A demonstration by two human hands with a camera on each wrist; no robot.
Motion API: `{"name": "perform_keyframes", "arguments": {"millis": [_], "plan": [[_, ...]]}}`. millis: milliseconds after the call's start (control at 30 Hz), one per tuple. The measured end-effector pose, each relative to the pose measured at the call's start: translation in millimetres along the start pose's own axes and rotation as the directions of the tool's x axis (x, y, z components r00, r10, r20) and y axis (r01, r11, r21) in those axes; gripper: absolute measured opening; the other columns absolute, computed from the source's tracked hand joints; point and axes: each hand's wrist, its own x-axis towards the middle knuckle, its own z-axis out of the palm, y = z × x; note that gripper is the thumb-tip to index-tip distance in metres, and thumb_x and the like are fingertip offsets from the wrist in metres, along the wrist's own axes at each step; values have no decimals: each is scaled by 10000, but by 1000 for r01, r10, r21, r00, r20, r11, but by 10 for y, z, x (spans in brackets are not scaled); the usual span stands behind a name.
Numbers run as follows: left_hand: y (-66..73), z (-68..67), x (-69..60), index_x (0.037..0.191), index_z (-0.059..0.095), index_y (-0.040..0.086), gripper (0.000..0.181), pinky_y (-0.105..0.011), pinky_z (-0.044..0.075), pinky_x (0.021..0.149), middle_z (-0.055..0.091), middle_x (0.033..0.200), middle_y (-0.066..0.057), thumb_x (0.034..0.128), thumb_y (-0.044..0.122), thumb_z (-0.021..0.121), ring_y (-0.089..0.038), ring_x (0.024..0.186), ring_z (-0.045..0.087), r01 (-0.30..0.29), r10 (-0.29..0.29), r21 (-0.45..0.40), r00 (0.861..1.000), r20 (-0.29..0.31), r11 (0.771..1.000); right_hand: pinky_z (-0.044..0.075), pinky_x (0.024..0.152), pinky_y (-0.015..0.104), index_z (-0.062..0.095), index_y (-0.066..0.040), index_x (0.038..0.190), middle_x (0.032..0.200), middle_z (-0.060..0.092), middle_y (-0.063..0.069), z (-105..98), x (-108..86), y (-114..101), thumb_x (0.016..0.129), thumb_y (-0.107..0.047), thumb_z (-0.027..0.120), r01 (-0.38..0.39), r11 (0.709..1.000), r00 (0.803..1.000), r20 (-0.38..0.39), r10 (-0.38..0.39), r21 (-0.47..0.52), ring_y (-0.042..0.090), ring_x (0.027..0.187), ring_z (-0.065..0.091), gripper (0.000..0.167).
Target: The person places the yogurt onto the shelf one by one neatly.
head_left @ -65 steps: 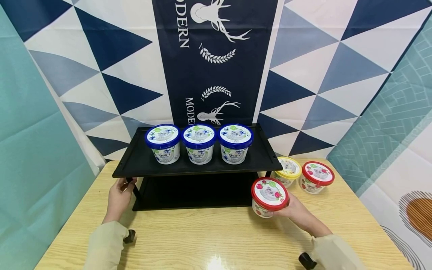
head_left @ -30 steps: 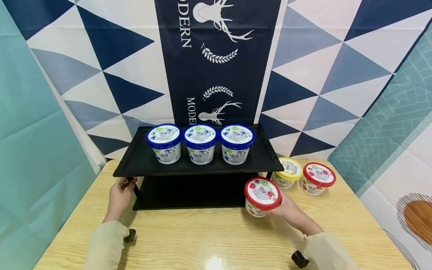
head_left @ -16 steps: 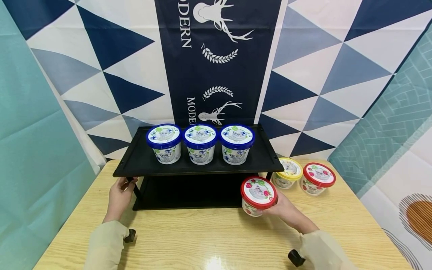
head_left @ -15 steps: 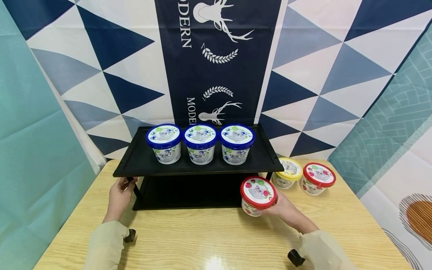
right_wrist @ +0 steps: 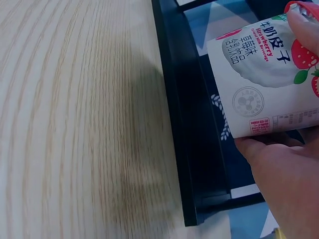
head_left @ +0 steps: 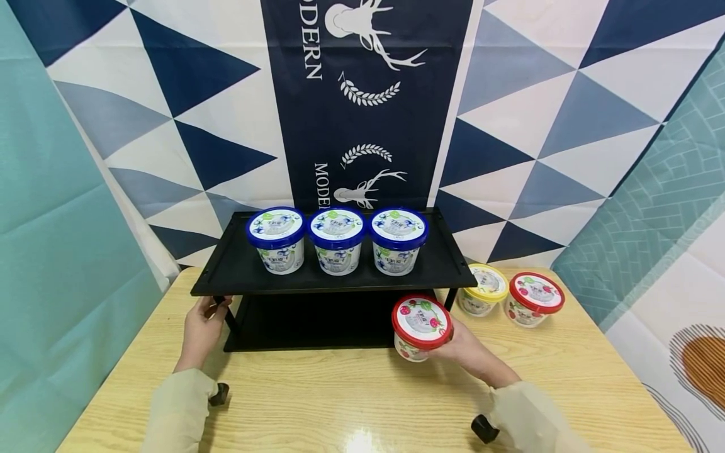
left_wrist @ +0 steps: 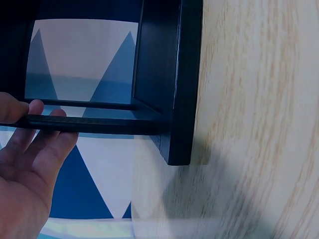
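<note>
My left hand [head_left: 202,330] grips the front left post of a black two-tier shelf [head_left: 444,267]. In the left wrist view, thumb and fingertips pinch that post [left_wrist: 109,125]. A white tub with a red lid and strawberry print [head_left: 421,324] is in my right hand [head_left: 472,355], in front of the right part of the lower tier. The right wrist view has the printed tub [right_wrist: 269,64] between thumb and fingers, above the lower board [right_wrist: 192,134]. Three blue-lidded tubs, left [head_left: 277,242], middle [head_left: 337,242] and right [head_left: 398,242], stand in a row on the top tier.
Right of the shelf, a yellow-lidded tub [head_left: 484,289] and a second red-lidded tub [head_left: 533,299] stand on the wooden table [head_left: 317,402]. A patterned cloth [head_left: 362,126] hangs close behind the shelf. The top tier overhangs the low gap below it.
My right hand has carried the red-lidded strawberry tub leftward along the shelf's front, from near the right post. My left hand stays on its post; the tubs on top have not moved.
</note>
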Motion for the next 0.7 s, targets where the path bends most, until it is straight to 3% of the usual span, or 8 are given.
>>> {"name": "perform_keyframes", "arguments": {"millis": [100, 200, 400, 700], "plan": [[-8, 3, 6, 1135, 566, 87, 200, -386, 461, 970, 601, 1169, -159, 977, 129, 451, -14, 984, 539, 0, 0, -2, 1000, -3, 1000, 450, 935, 227, 277, -54, 1430, 1404, 423, 201, 23, 17, -3, 691, -86, 816, 1, 1000, 1000, -1, -1, -5, 240, 1217, 451, 915], [-14, 6, 12, 1143, 565, 93, 206, -365, 465, 962, 604, 1167, -146, 980, 137, 447, 56, 947, 516, -4, 4, 9, 1000, -5, 1000, 444, 935, 224, 282, -57, 1428, 1400, 426, 197, 44, 35, -9, 679, -86, 824, 2, 1000, 1000, 0, -2, -1, 250, 1220, 445, 925], [-16, 11, 16, 1144, 567, 89, 207, -313, 470, 940, 610, 1155, -148, 975, 124, 452, 176, 877, 453, -10, 10, 8, 1000, -12, 1000, 450, 934, 201, 293, -53, 1425, 1387, 436, 192, 100, 68, -13, 663, -57, 828, 21, 999, 999, 23, -22, 35, 142, 1167, 486, 931], [-14, 6, 9, 1153, 566, 99, 213, -350, 463, 959, 599, 1189, -148, 982, 138, 446, 153, 889, 451, 8, -8, 0, 1000, -2, 1000, 437, 928, 167, 283, 6, 1414, 1351, 450, 217, 148, 99, -9, 660, -21, 814, 25, 998, 1000, 17, -26, 66, 56, 1115, 510, 922]]}}
